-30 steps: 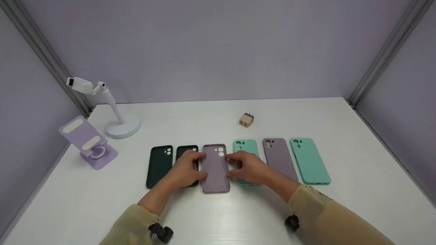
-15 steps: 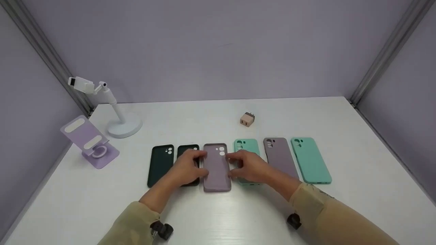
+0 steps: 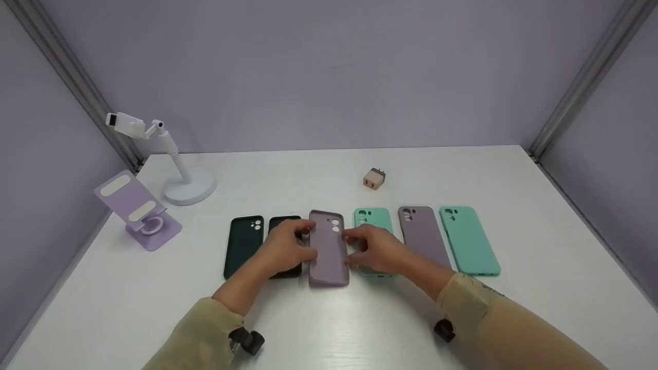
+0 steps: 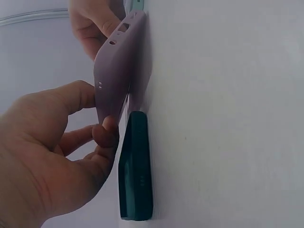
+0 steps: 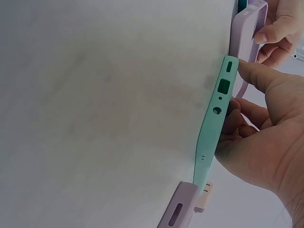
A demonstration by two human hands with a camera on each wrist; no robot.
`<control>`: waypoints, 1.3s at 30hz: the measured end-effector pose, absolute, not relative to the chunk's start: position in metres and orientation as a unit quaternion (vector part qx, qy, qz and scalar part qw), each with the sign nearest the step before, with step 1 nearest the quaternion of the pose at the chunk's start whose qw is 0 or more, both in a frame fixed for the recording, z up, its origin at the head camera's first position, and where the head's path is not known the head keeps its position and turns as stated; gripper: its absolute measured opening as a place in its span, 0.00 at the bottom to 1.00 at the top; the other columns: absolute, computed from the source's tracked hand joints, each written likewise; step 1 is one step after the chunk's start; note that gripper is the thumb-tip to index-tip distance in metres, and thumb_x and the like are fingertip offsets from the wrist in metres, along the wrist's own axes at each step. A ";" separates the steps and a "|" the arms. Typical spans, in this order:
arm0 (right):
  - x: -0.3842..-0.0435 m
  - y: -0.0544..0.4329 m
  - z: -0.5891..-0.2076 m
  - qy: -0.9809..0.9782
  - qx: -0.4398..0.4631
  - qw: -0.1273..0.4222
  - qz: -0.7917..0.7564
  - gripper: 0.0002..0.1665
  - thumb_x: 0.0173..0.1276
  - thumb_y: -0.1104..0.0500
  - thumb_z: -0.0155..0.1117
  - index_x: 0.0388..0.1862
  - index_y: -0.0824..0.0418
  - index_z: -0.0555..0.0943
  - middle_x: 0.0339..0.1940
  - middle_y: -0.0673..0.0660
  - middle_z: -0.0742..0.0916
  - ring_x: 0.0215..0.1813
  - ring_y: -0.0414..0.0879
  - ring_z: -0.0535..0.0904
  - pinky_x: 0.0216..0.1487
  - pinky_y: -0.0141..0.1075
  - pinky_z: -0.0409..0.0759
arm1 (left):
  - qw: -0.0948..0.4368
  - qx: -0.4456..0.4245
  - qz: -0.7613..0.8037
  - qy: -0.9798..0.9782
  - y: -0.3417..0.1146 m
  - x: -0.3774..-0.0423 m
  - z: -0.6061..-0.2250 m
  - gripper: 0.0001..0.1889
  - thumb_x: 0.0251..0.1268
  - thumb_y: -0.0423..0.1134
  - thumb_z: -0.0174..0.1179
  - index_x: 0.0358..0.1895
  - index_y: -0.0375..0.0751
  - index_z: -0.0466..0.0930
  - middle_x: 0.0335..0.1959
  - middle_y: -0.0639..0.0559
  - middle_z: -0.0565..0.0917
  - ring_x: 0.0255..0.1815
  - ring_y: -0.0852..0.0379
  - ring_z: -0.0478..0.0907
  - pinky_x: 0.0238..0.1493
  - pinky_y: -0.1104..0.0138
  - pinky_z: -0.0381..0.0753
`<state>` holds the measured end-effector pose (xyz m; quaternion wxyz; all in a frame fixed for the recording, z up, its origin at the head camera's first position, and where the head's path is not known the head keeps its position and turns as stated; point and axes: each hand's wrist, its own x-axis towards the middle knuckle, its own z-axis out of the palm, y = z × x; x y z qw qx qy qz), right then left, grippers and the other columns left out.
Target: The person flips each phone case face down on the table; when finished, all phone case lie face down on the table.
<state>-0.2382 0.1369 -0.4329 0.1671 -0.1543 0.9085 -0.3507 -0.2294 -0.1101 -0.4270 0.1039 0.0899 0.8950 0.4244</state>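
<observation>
A mauve phone case [image 3: 329, 257], hollow side up, is held by its two long edges between my hands, its left side tilted up off the table in the left wrist view. My left hand [image 3: 284, 249] pinches the left edge with thumb and fingers. On the opposite edge, the thumb and fingers of my right hand [image 3: 379, 250] grip the same case. A black phone case [image 3: 288, 272] lies partly under my left hand. Beneath my right hand lies a mint green phone case [image 3: 374, 216], back side up.
Another black case [image 3: 243, 246] lies at the left of the row; a second mauve case [image 3: 422, 234] and a mint case [image 3: 470, 241] lie at the right. A charger plug [image 3: 374, 179] sits behind. A white stand [image 3: 190, 187] and a purple phone stand [image 3: 154, 234] occupy the left.
The mauve case between my hands has risen off the table and tilted slightly, both hands lifting a little with it. The other cases stay in place; the head view shifts slightly.
</observation>
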 end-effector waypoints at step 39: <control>-0.249 0.142 -0.424 0.807 -0.143 0.239 -0.521 0.36 0.80 0.56 0.65 0.83 0.58 0.68 0.54 0.59 0.91 0.54 0.51 0.89 0.50 0.41 0.84 | 0.156 0.105 0.614 0.767 -0.110 -0.227 -0.424 0.41 0.65 0.36 0.74 0.81 0.46 0.67 0.68 0.44 0.78 0.54 0.51 0.84 0.53 0.60 0.82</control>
